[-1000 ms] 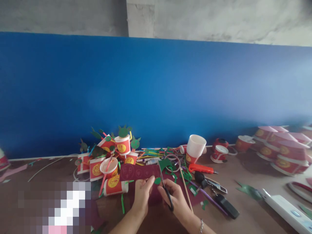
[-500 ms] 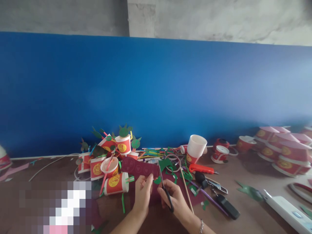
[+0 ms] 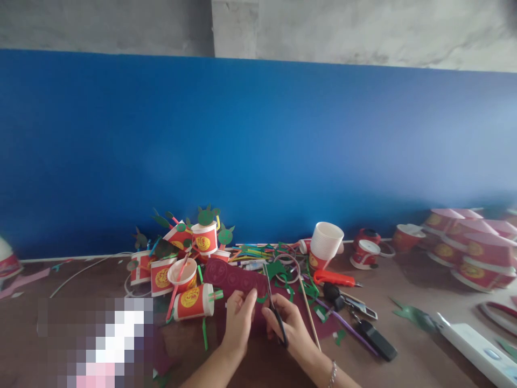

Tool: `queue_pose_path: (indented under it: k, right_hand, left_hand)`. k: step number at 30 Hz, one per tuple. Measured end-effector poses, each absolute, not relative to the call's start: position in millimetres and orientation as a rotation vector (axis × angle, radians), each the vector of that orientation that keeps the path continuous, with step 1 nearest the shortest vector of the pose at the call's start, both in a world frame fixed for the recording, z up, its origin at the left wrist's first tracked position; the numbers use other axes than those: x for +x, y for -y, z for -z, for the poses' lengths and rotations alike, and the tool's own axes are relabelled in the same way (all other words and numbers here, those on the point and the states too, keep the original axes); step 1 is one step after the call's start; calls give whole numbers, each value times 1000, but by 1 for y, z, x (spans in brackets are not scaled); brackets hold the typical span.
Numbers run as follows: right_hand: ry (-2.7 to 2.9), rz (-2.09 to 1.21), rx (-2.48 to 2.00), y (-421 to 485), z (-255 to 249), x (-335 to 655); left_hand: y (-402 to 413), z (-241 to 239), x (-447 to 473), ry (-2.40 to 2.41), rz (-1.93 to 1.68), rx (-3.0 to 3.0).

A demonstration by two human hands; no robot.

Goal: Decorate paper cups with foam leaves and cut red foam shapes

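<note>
My left hand pinches a strip of dark maroon paper with shapes drawn on it, holding it up over the table. My right hand grips black-handled scissors, fingers through the loops, blades pointing up into the strip's right end, where a small green piece shows. A larger maroon sheet lies flat under both hands.
Red paper cups with green cut-outs and straws crowd the left. A white cup stack, an orange cutter, keys, a wooden skewer and a white power strip lie right. More red cups stand far right. A blue board backs the table.
The maroon strip has tilted, its left end rising slightly, as my left hand turned it. The scissors stay at the strip's right end; both hands shifted a little.
</note>
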State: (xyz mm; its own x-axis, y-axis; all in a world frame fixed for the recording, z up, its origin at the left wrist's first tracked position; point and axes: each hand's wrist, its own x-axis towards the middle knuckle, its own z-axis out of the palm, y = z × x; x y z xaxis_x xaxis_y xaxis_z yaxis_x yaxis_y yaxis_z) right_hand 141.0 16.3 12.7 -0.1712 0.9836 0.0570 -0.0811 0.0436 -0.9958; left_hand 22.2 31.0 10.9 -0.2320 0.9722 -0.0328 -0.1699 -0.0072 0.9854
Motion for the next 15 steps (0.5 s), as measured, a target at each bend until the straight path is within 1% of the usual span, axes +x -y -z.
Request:
queue_pose_path:
  k: [15]
  right_hand:
    - [1346, -1283, -1070, -19, -11, 143]
  left_hand:
    - [-30, -18, 22, -1169, -1450, 906]
